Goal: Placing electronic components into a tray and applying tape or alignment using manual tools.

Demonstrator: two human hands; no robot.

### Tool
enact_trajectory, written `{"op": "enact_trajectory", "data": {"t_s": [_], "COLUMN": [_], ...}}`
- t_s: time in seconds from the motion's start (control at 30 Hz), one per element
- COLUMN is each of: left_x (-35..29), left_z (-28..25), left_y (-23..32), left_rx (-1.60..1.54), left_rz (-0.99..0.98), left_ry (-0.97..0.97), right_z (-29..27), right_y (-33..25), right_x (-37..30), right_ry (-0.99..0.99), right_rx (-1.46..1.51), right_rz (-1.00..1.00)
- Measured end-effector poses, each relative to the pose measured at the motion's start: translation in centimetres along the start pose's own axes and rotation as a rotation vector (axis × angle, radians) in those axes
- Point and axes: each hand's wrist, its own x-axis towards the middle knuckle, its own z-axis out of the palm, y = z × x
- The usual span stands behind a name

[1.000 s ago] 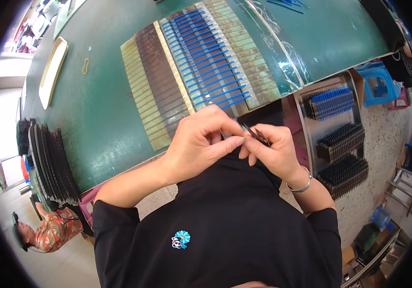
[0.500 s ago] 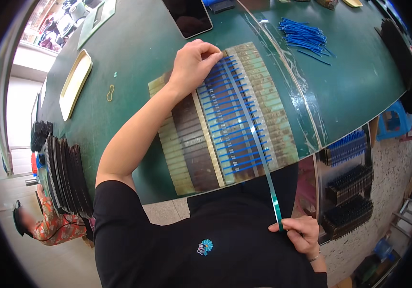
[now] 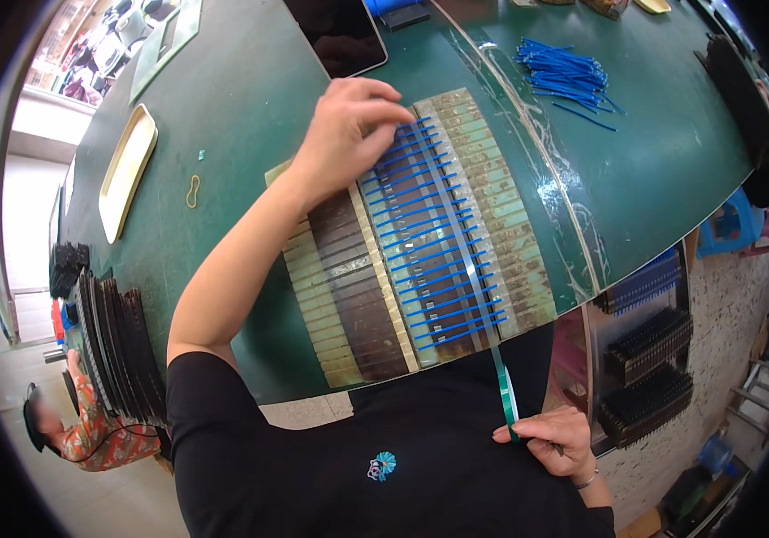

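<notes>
A row of short blue wires (image 3: 453,309) lies crosswise on a slotted fixture board (image 3: 528,260) of brown and pale green strips. A narrow tape (image 3: 504,381), clear over the wires and green toward its near end, runs lengthwise across them. My right hand (image 3: 562,438) pinches the tape's green near end in front of my body, beyond the board's near edge. At the far end of the board, my left hand (image 3: 344,134) hovers by the last wires, its thumb and forefinger apart with nothing visible between them. It hides the board's far left corner.
Loose blue wires (image 3: 564,70) lie in a heap at the far right. A dark-screened tablet (image 3: 340,36) is at the back; a cream tray (image 3: 129,170) and rubber band (image 3: 193,192) are left. Dark slotted boards (image 3: 111,350) stand at the left edge. Racked boards (image 3: 649,350) sit lower right.
My left thumb and forefinger have parted from their pinch at the tape's far end. My right hand still grips the tape. The view has shifted slightly.
</notes>
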Motion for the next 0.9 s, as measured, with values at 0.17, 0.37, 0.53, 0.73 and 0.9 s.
{"op": "enact_trajectory", "data": {"t_s": [0.17, 0.37, 0.53, 0.73, 0.9], "left_x": [-1.6, -1.6, -1.9, -2.2, -3.0], "left_z": [0.1, 0.0, -0.4, 0.1, -0.1], "left_y": [1.6, 2.3, 2.6, 2.4, 3.5], "left_rx": [0.199, 0.112, 0.113, 0.050, 0.156], "left_rz": [-0.001, -0.006, -0.012, 0.070, 0.048], "left_ry": [-0.114, -0.177, -0.193, -0.119, -0.139], "right_z": [0.5, 0.5, 0.9, 0.7, 0.8], "right_y": [0.0, -0.3, -0.4, -0.2, -0.2], "right_x": [0.1, 0.0, -0.5, -0.1, -0.4], "right_ry": [-0.006, 0.011, 0.023, 0.038, 0.053], "right_rx": [0.029, 0.038, 0.030, 0.041, 0.051], "right_rz": [-0.002, -0.031, -0.038, -0.057, -0.057]}}
